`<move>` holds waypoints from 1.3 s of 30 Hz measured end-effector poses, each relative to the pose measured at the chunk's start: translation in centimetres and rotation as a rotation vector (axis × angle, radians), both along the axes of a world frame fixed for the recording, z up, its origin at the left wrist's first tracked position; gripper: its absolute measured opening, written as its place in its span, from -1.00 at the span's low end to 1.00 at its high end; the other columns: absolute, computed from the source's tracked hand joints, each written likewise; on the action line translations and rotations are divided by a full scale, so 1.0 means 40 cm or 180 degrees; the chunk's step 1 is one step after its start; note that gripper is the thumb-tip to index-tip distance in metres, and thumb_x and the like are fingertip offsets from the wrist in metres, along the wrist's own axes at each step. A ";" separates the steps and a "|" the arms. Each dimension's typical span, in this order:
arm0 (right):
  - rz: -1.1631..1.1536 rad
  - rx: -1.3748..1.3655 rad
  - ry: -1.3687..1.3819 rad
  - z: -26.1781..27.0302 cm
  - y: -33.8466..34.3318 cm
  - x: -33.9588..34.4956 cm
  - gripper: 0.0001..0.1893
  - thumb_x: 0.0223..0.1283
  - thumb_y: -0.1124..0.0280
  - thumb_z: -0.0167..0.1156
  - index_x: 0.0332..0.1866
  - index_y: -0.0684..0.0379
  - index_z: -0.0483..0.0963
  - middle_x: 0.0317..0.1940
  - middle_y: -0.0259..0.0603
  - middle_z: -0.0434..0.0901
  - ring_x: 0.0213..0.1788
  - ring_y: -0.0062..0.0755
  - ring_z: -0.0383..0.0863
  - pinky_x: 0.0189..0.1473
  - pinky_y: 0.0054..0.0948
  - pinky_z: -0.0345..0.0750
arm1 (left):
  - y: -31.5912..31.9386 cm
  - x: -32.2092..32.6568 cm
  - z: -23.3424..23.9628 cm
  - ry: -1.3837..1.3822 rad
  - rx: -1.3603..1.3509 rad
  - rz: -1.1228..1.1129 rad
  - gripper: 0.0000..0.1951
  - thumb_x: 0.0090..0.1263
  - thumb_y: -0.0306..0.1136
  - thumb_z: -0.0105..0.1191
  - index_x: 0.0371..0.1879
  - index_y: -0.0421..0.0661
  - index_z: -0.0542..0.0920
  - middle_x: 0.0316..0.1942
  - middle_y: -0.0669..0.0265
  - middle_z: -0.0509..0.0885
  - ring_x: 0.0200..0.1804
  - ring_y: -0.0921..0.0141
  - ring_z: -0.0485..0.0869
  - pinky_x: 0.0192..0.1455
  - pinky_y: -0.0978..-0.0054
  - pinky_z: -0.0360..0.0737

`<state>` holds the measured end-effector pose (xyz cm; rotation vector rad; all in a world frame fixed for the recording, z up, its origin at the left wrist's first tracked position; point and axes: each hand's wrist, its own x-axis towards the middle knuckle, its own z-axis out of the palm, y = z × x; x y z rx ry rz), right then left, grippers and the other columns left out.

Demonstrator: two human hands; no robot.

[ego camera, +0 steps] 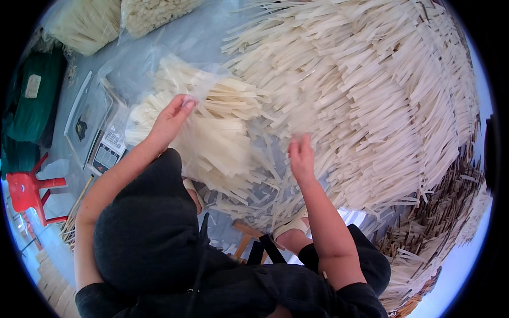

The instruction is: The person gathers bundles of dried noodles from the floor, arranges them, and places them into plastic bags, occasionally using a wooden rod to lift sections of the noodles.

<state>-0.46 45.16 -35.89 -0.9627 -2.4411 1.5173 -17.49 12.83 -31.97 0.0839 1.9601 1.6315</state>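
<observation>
My left hand (177, 113) pinches the edge of a clear plastic bag (199, 85) between thumb and fingers. The bag lies over a heap of pale, flat dried strips (216, 139), possibly noodles; how many of them are inside it is hard to tell. My right hand (301, 155), blurred, is raised at the near left side of a much larger pile of the same strips (370, 95). A pale blur above its fingers hides whether it holds any strips.
A digital scale (105, 149) stands to the left, near a red plastic stool (30, 190) and dark green bundles (35, 99). Filled clear bags (85, 24) lie at the far left. Loose strips (254, 206) litter the floor by my feet. A wooden stool (242, 242) is below me.
</observation>
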 end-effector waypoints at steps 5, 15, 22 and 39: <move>0.2748 0.1232 -0.0740 0.141 -0.112 -0.099 -0.81 0.35 0.30 -0.05 -0.06 0.15 0.32 -0.35 0.09 0.60 -0.23 0.17 0.59 -0.18 -0.03 0.51 | 0.014 0.013 0.048 0.0356 0.0223 0.0201 -0.75 0.53 -0.26 -0.06 0.07 -0.07 0.51 0.03 0.48 0.56 0.16 0.58 0.43 0.28 0.53 0.29; 0.3346 0.1912 0.0692 0.253 -0.155 -0.209 -0.53 0.20 0.20 0.11 0.17 0.22 0.40 -0.03 0.08 0.56 0.04 0.06 0.55 0.12 -0.11 0.45 | 0.035 0.019 0.096 0.2024 -0.2597 -0.2454 -0.49 0.38 -0.01 0.02 0.20 -0.07 0.47 0.33 0.14 0.39 0.43 0.08 0.20 0.45 0.19 0.16; 0.2149 0.1355 -0.1838 0.466 0.449 0.196 -0.53 0.18 0.12 0.09 0.11 0.19 0.51 -0.08 0.04 0.63 0.04 0.01 0.58 0.11 -0.20 0.48 | 0.120 -0.046 0.252 0.1653 -0.3206 -0.3799 -0.41 0.35 0.08 0.02 0.23 -0.08 0.46 0.29 0.06 0.41 0.32 0.09 0.37 0.35 0.26 0.33; -0.3732 -0.0572 0.1614 0.115 1.357 0.759 -0.41 0.16 0.14 0.24 0.26 0.22 0.39 -0.18 -0.29 0.59 -0.14 -0.45 0.51 0.00 -0.45 0.43 | 0.689 0.230 0.239 0.0717 -0.1571 -0.3704 -0.66 0.39 -0.29 0.11 0.13 -0.03 0.57 -0.01 0.23 0.62 0.01 0.34 0.60 0.08 0.42 0.53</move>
